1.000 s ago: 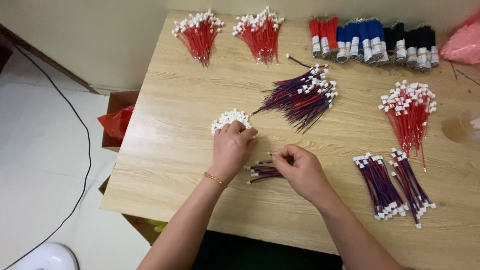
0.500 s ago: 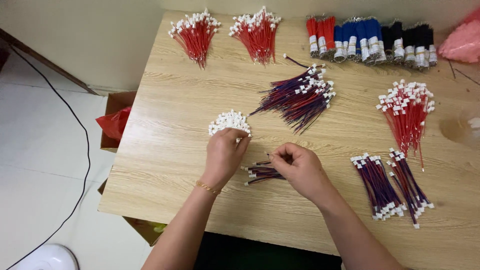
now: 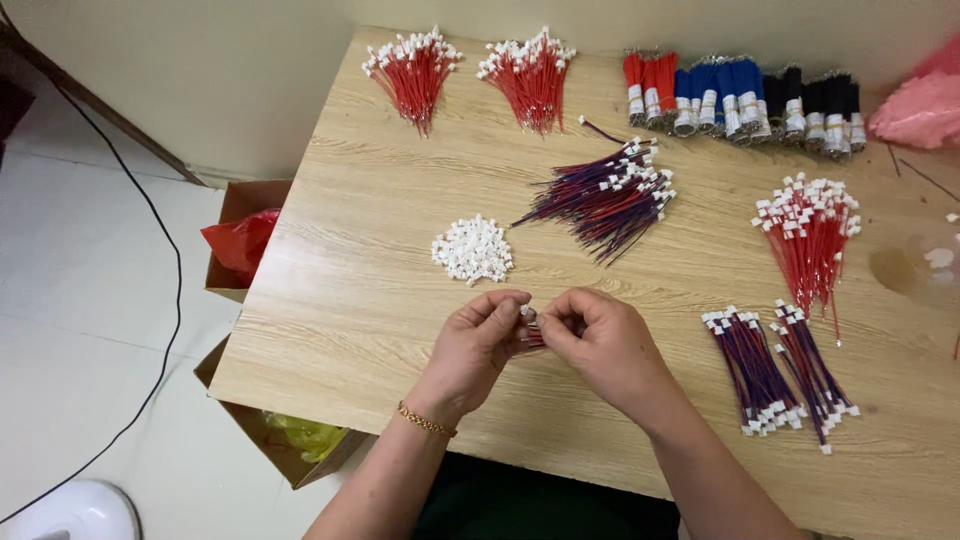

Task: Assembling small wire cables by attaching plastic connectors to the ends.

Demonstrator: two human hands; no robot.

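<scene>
Here our left hand [image 3: 480, 340] and right hand [image 3: 600, 345] pinch shut on a small wire piece [image 3: 531, 333] between the fingers. We should hold it steady; white plugs [image 3: 472, 249] wait just beyond.

A small wire lead [image 3: 531, 334], red and dark with a white plug [image 3: 524, 312] at its end, is pinched between both hands' fingers [image 3: 510, 305], just above the desk [image 3: 380, 250], near a pile of white plugs [image 3: 472, 249].

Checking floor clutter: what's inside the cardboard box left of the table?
The cardboard box holds a crumpled red plastic bag. Anything beneath the bag is covered. The nearer box sits partly under the table; only something yellow-green shows.
</scene>
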